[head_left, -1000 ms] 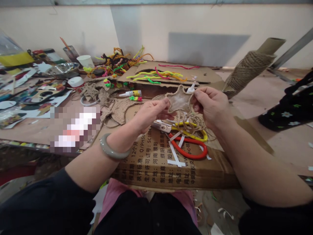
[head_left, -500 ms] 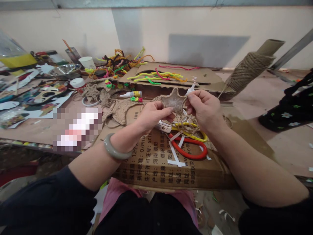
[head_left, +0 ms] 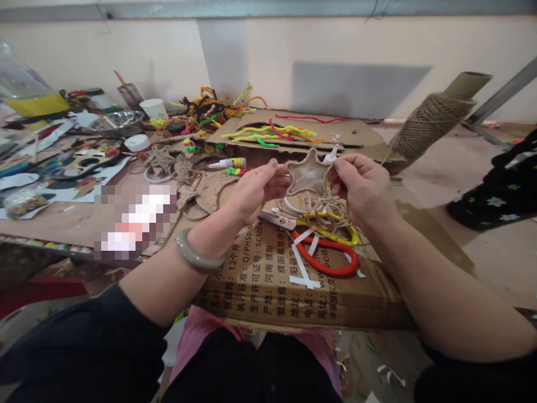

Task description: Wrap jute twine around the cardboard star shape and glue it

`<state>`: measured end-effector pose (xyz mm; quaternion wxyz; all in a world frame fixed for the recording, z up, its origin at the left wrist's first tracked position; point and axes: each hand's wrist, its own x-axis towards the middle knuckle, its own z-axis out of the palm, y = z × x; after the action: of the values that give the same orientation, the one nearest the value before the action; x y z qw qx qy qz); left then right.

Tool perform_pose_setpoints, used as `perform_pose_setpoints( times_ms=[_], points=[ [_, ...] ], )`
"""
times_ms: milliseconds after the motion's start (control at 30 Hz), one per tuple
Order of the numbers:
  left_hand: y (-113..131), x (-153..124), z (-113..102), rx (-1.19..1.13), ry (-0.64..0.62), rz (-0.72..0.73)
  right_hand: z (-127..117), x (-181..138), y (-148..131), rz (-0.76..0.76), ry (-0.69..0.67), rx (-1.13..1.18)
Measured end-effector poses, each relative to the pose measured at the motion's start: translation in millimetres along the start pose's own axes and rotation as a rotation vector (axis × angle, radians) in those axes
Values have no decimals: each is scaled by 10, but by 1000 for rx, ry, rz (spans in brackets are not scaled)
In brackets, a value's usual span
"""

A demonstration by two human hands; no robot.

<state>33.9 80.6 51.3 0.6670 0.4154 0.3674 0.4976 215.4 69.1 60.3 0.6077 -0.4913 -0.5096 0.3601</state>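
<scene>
My right hand (head_left: pixel 361 182) pinches the right edge of a star (head_left: pixel 309 174), which has a twine-wrapped rim and a pale, cloudy centre. My left hand (head_left: pixel 257 190) is beside the star's left points with its fingers stretched out; whether the fingertips touch the rim, I cannot tell. A white nozzle (head_left: pixel 331 155) shows just behind the star, near my right fingers. Below the star lie scissors (head_left: pixel 327 260) with one red and one yellow handle, alongside loose twine (head_left: pixel 325 211) and white paper strips (head_left: pixel 302 263), on a printed cardboard box (head_left: pixel 260 280).
A twine spool (head_left: pixel 436 120) leans at the back right, near a black flowered bag (head_left: pixel 490 196). Pipe cleaners (head_left: pixel 268 133) lie on cardboard behind. Left of my hands are a small glue tube (head_left: pixel 229 163), woven twine pieces (head_left: pixel 213 190), a paper cup (head_left: pixel 153 109) and a metal bowl (head_left: pixel 115 122).
My left thumb and fingers have come off the star's face and straightened out to the left. The star, in my right hand, has shifted slightly right.
</scene>
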Motion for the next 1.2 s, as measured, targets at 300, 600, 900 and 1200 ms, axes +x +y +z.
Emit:
perform_pose_setpoints(
  times_ms=[300, 600, 900, 1200],
  points=[
    [12, -15, 11, 108, -60, 21, -39, -11, 85, -54, -78, -94],
    [58, -35, 33, 109, -88, -63, -11, -46, 2, -7, 6, -16],
    [103, -52, 16, 173, -73, -36, 19, -36, -15, -9, 55, -57],
    [87, -26, -5, 151, -104, -60, 3, -30, 1, -30, 23, -67]
  ],
)
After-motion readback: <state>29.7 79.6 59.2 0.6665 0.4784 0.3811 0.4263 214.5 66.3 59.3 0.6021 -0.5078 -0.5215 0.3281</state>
